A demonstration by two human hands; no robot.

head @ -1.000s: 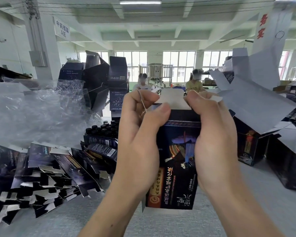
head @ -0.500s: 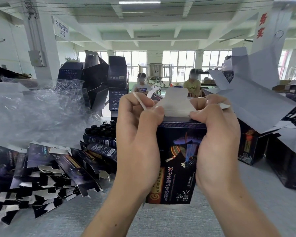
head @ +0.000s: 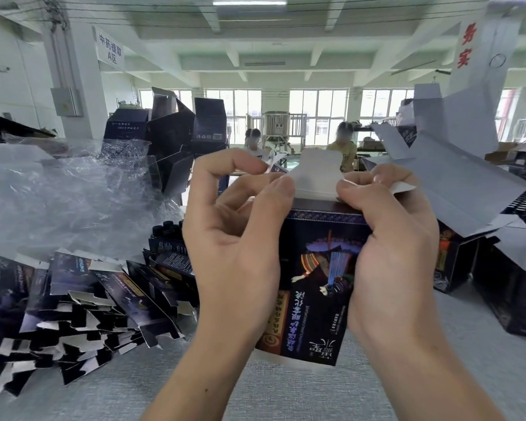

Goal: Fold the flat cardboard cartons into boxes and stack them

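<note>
Left hand (head: pixel 234 256), right hand (head: pixel 392 256) on top-edge flap (head: pixel 318 177) of carton (head: pixel 316 284)

Beamed ceiling (head: pixel 286 41), tall windows (head: pixel 316 113), grey table (head: pixel 301 399)

White sign (head: pixel 111 50) reading 中药提取 A区, red characters (head: pixel 465 47) 务实 on pillar (head: pixel 492 31), carton (head: pixel 316 284) print upside-down, illegible

L hand (head: pixel 234 250) & R hand (head: pixel 392 256) bare, nails (head: pixel 380 178) short; forearms (head: pixel 413 375) bare (small dark mole (head: pixel 206 390) on L).
</note>
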